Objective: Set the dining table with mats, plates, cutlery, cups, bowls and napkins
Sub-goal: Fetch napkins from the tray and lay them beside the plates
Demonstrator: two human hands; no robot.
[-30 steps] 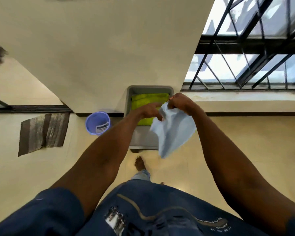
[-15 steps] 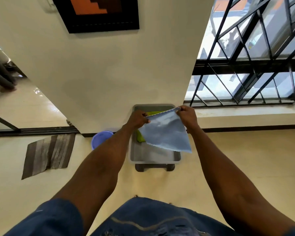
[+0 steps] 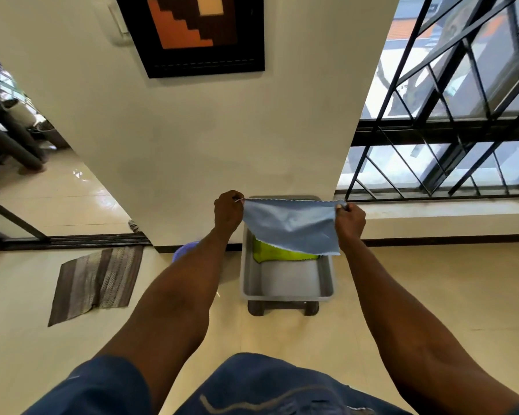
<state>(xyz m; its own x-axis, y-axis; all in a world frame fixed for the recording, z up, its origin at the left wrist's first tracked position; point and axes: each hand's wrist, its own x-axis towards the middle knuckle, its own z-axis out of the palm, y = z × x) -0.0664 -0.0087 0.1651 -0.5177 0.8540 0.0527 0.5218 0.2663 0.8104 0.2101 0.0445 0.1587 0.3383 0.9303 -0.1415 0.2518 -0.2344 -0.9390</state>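
A grey tray [image 3: 286, 284] sits on the floor against the wall, with a green cloth [image 3: 277, 253] at its far end. Above it hangs a blue napkin [image 3: 291, 226], stretched between the left hand [image 3: 227, 210] and right hand [image 3: 349, 220], fingers pinching its top corners.

A: Where is the light coming from?
B: Daylight pours through the barred window [image 3: 450, 115] on the far right, bright and nearly washed out.
A: Any glare?
B: The glossy floor [image 3: 81, 193] at far left shines. Straight lines bow toward the edges, and the near clothing looks soft.
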